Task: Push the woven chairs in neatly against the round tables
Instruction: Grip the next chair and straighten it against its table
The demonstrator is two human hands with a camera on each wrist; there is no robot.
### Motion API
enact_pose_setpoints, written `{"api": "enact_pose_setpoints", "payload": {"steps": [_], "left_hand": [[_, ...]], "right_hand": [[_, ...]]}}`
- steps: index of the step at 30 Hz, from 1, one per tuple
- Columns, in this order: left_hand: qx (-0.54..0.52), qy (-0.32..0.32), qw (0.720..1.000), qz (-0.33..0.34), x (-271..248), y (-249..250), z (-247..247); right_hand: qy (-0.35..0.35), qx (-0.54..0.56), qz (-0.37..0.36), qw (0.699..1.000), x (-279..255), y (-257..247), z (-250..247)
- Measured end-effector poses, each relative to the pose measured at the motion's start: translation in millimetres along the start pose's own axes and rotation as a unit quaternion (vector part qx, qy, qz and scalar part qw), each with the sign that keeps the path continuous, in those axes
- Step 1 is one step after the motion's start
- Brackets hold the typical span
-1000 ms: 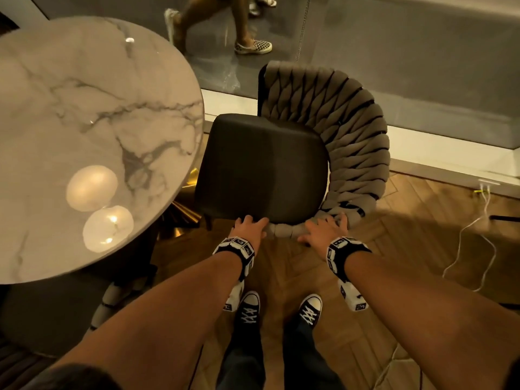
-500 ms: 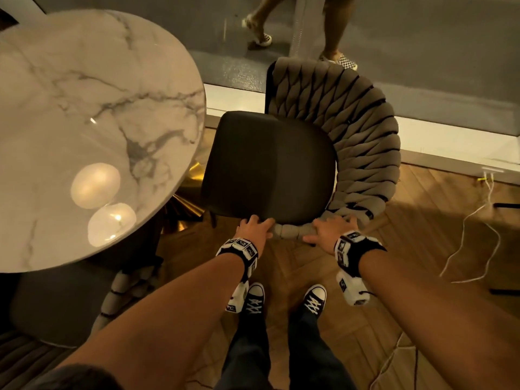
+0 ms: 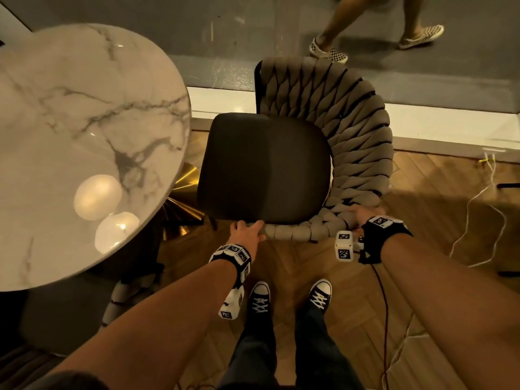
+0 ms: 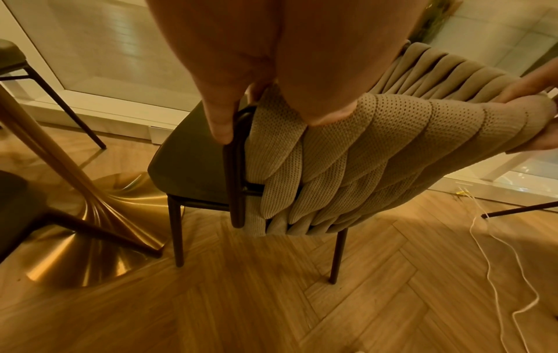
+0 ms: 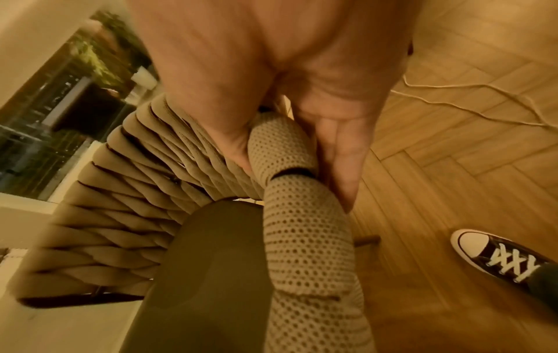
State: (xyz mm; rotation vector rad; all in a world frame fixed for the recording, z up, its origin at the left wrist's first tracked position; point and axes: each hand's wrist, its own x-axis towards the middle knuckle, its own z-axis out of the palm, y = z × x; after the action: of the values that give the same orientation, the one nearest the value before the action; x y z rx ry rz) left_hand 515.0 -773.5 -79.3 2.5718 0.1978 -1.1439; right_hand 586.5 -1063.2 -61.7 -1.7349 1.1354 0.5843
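underfoot, herringbone wood floor point(image 3: 439, 220); both hands point(image 3: 246, 229) grip woven chair point(image 3: 351, 114) beside marble table point(image 3: 84, 122).

Bare forearms, no sleeves. Black wrist strap point(image 3: 235, 256) behind left hand point(image 3: 247, 230), ringed with white cubes bearing black square-code markers; white marker block point(image 3: 231, 304) hangs below strap. Matching black strap point(image 3: 385, 235) behind right hand point(image 3: 363, 216), white marker block point(image 3: 343, 245) beside strap, thin dark cable point(image 3: 384, 305) trailing from strap. Dark trousers point(image 3: 281, 353); black canvas sneakers point(image 3: 260, 296), white toe caps, white laces.
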Motion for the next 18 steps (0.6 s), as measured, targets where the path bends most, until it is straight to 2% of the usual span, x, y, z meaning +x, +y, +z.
{"api": "enact_pose_setpoints", "payload": {"steps": [2, 5, 8, 12, 15, 18], "left_hand": [[0.004, 0.000, 1.000, 0.002, -2.5, -1.1, 0.0], [0.013, -0.018, 1.000, 0.001, -8.6, -4.5, 6.7], [0.029, -0.034, 0.999, 0.007, -12.1, -3.7, 8.8], [0.045, -0.057, 0.997, 0.020, -11.5, -1.2, 3.4], [0.049, -0.047, 0.997, 0.029, -6.7, -1.6, 1.0], [0.028, -0.031, 0.999, 0.032, -1.3, 1.2, -2.9]], "right_hand": [[-0.006, 0.001, 0.020, 1.000, -9.8, 1.1, -0.4], [0.010, -0.063, 0.003, 0.998, -5.6, 20.9, -0.4], [0.067, 0.013, 0.019, 0.997, -8.7, 29.3, -6.7], [0.039, -0.007, 0.028, 0.999, -1.2, 29.8, -9.4], [0.084, -0.027, 0.035, 0.995, -0.5, 17.8, -5.6], [0.100, -0.013, 0.030, 0.994, 16.3, 14.0, -1.7]]}}
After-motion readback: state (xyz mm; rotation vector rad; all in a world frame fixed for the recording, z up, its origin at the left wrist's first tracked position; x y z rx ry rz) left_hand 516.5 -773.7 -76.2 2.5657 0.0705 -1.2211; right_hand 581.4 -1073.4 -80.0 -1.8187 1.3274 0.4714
